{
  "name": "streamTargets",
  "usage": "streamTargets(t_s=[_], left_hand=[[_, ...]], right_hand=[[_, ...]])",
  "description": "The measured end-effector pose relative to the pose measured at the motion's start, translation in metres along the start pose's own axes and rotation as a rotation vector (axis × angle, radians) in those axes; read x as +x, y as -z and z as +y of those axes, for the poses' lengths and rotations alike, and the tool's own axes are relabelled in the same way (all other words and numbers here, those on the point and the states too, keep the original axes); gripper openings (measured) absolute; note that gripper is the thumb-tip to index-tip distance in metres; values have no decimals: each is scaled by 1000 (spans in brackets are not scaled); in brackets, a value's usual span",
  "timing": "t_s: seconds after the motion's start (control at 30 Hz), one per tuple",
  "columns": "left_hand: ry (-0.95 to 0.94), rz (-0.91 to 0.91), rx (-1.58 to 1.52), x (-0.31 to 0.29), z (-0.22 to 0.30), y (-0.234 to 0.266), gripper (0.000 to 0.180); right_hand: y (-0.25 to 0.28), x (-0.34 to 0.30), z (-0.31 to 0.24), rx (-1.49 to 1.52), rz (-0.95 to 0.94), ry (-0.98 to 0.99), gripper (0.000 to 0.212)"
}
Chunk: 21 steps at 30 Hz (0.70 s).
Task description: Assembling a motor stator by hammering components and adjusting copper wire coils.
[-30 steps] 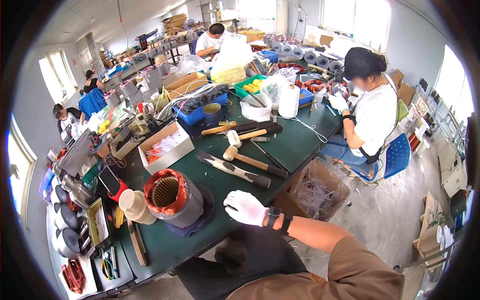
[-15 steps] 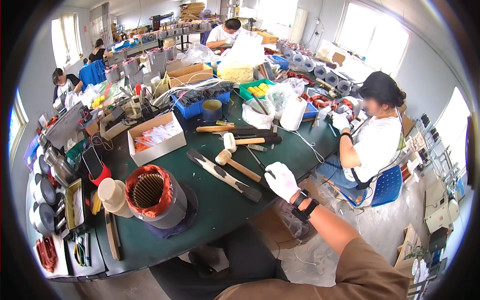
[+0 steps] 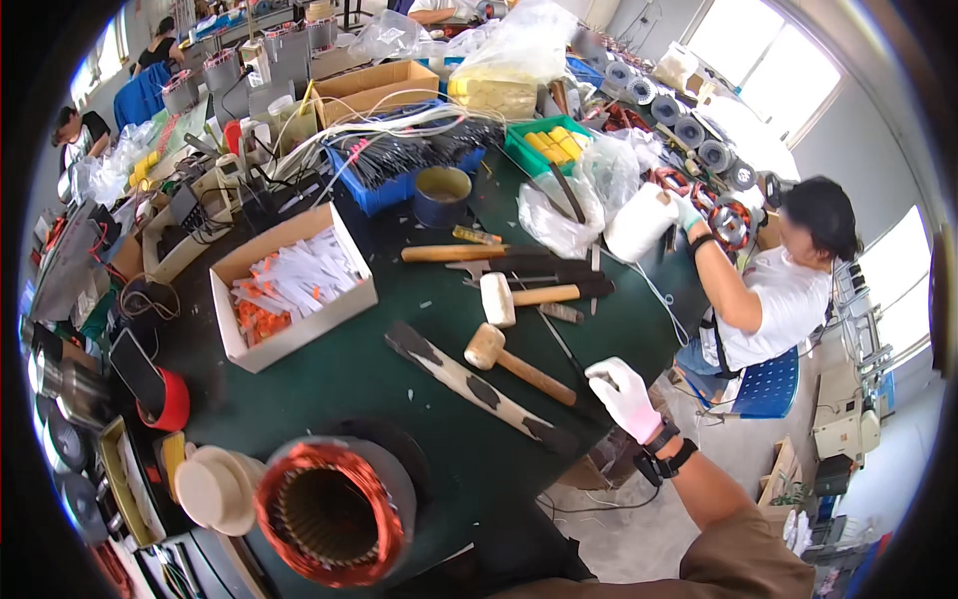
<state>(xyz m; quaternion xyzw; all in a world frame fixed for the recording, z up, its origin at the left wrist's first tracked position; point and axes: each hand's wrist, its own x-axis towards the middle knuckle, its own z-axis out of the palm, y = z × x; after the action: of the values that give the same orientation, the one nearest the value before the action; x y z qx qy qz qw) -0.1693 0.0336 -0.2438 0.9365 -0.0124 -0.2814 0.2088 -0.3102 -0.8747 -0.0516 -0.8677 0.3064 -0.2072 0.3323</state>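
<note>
My right hand (image 3: 623,399), in a white glove with dark straps at the wrist, is at the right edge of the green bench. Its curled fingers close on the near end of a thin dark rod (image 3: 564,339). Beside it lie a wooden-handled mallet with a tan head (image 3: 484,346) and a white-headed mallet (image 3: 496,299). A worn flat wooden bar (image 3: 469,384) rests to their left. Nearer to me, a motor stator with copper-coloured windings (image 3: 384,529) stands on the bench, its core open upward. My left hand is out of sight.
A white box (image 3: 299,339) holds white and orange strips. Behind are a blue bin (image 3: 374,195) of dark pieces, a metal cup (image 3: 442,205) and a green bin (image 3: 519,150). A cream stepped block (image 3: 215,489) stands beside the stator. A co-worker (image 3: 763,299) sits at right.
My view has tipped down and shifted, bringing the bench closer. My right hand stays at the rod's end. The co-worker's gloved hand has reached the white thread spool.
</note>
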Motion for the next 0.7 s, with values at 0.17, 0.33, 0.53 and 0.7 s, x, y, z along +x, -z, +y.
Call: streamTargets(t_s=[0.17, 0.33, 0.53, 0.7], left_hand=[[-49, -12, 162, 12, 96, 92, 21], [-89, -34, 358, -3, 206, 166, 22], [-357, -51, 472, -38, 313, 172, 28], [-347, -11, 308, -37, 395, 161, 24]], right_hand=[[15, 43, -34, -155, -91, -76, 13], [-12, 135, -36, -568, -30, 164, 45], [-36, 155, -52, -621, -166, 217, 34], [-34, 172, -41, -449, -110, 121, 41]])
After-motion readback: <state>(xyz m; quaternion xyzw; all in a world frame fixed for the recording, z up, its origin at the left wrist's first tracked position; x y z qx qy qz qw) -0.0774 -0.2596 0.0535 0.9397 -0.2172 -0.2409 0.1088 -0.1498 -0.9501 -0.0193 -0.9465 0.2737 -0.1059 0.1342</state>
